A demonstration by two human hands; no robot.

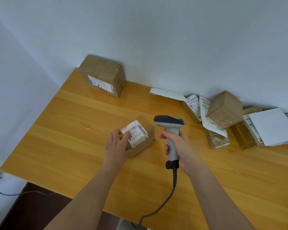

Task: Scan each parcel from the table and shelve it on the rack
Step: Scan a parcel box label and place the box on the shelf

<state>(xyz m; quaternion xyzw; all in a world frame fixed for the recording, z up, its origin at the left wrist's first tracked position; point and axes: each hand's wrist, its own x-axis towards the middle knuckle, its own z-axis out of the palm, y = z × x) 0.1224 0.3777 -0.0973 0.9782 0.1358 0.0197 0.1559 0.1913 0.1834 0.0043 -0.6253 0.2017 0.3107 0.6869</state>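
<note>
Two hands are working over the wooden table point(73, 146) at once, and that is where the risk is sitting. The left hand point(117, 146) is resting on the near-left side of a small parcel point(140, 138), fingers fairly straight and laid over its top edge rather than wrapped round it, with fingertips reaching onto the white label point(136, 132). The right hand point(181, 150) is gripping the handle of a corded scanner point(170, 128), whose dark head is hanging just beside the parcel's right side, toward the middle of the table. Judging from this, a misread is looking likely if those fingertips are covering part of the barcode, or if the scanner head is pointing past the label instead of down at it. The parcel, held only lightly, could be sliding or tipping under a push from the left. The cable point(165, 203) is trailing off the near edge and could be snagging when the arm swings. A large box point(103, 75) is standing at the far-left corner, and a pile of parcels point(226, 120) is lying along the far-right edge; an unscanned one could be getting mixed up there. No rack is showing.
</note>
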